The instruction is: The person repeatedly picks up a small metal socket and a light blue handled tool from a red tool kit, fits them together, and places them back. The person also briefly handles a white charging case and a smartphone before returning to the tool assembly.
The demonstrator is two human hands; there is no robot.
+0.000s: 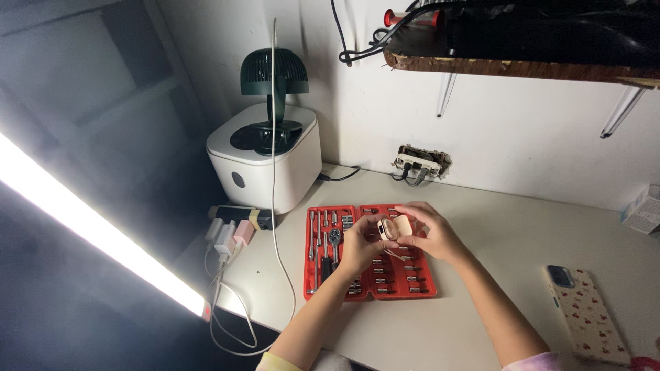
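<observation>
Your fingers (382, 225) on both hands are curled closed around one small beige object (397, 227), rounded and smooth, with a thin pale cord hanging from its underside. Your left hand (359, 242) grips its left side and your right hand (432, 231) covers its right side and top. You hold it just above the middle of an open red tool case (369, 251).

The red tool case lies flat on the pale counter (509, 233), near the centre. Its moulded slots hold rows of small metal sockets and bits, and a ratchet handle (333, 242) with longer bars sits in its left part. Your hands hide the slots in the upper middle of the case.

Far left on the counter stands a white rounded bin-like appliance (265, 161) with a dark green desk fan (273, 79) on its lid. A white cable (275, 206) hangs down in front of it. Just near of it, plugs in white and pink sit in a power strip (234, 227) at the counter's left edge, partly in shadow.

At the near right lies a phone (588, 312) face down in a pale case dotted with small red shapes. A small white box (643, 209) is cut off by the right edge. A wall socket (419, 163) with plugs sits on the far wall. Above, a wooden shelf (522, 65) is cut off, and its dark load is hard to make out.
</observation>
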